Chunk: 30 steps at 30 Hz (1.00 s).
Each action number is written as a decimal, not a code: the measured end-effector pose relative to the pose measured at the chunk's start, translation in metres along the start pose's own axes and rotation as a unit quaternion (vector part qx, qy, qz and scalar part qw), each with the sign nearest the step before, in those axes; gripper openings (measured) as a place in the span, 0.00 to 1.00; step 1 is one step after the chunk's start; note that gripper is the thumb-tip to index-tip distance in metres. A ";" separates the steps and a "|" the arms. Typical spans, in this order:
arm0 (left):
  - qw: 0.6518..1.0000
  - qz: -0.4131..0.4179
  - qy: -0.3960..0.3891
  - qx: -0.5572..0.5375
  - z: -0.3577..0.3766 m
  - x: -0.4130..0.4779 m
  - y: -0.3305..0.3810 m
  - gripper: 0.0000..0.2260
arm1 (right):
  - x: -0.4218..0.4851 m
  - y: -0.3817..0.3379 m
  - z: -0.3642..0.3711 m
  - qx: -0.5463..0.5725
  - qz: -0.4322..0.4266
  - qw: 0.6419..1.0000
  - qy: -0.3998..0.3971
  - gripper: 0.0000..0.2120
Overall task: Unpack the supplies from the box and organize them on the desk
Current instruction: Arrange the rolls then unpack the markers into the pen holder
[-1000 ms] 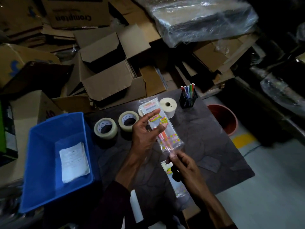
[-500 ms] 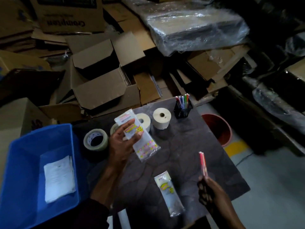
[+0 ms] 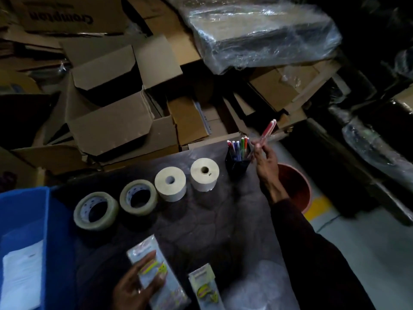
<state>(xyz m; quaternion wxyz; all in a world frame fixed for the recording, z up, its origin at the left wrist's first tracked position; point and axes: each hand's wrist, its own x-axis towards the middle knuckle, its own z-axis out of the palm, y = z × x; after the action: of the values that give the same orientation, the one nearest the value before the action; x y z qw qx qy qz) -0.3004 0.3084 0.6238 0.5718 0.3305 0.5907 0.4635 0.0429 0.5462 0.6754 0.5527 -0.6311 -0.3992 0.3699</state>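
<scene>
Pens (image 3: 268, 130), a half-second ago held low at the near right, now hang just above the holder (image 3: 237, 164) at the far right of the desk (image 3: 223, 220), pinched in the right hand (image 3: 264, 159). Insertion looks next. The left hand (image 3: 136, 285) clasps the packet (image 3: 154, 265), near edge.

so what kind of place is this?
Likely a storeroom or warehouse packing corner: heaps of opened cardboard boxes, a shrink-wrapped bundle, and a dark desk set among them.

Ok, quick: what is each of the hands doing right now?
Left hand: closed on a clear plastic pen packet with colourful print.
Right hand: closed on thin pink-red pens, beside the black pen holder.
</scene>
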 end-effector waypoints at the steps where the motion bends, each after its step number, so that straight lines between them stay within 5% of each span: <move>1: 1.000 -0.017 -0.017 0.002 -0.006 0.001 -0.009 0.29 | 0.014 0.006 0.004 -0.002 -0.009 1.000 -0.006 0.08; 5: 0.998 -0.046 -0.003 -0.038 -0.003 0.006 -0.018 0.36 | 0.051 0.043 0.010 -0.031 -0.019 0.999 -0.029 0.09; 10: 0.998 0.004 0.055 0.022 0.022 0.014 -0.006 0.23 | 0.072 0.103 -0.002 -0.076 -0.030 0.996 -0.044 0.15; 16: 0.997 -0.009 0.054 0.059 0.025 0.020 -0.019 0.24 | 0.044 0.071 -0.005 -0.088 0.011 0.995 -0.046 0.10; 22: 0.998 -0.033 0.041 0.042 0.035 0.018 -0.012 0.23 | 0.049 0.072 -0.016 -0.070 0.014 0.997 -0.022 0.23; 30: 0.993 -0.070 0.039 0.083 0.022 0.008 -0.025 0.25 | -0.036 0.093 -0.023 -0.061 0.030 0.994 0.086 0.09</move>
<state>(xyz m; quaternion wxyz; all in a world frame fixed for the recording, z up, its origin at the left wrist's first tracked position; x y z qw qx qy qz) -0.2760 0.3104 0.5999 0.5503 0.3162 0.6706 0.3841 0.0573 0.4973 0.5870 0.5342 -0.7050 -0.3528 0.3052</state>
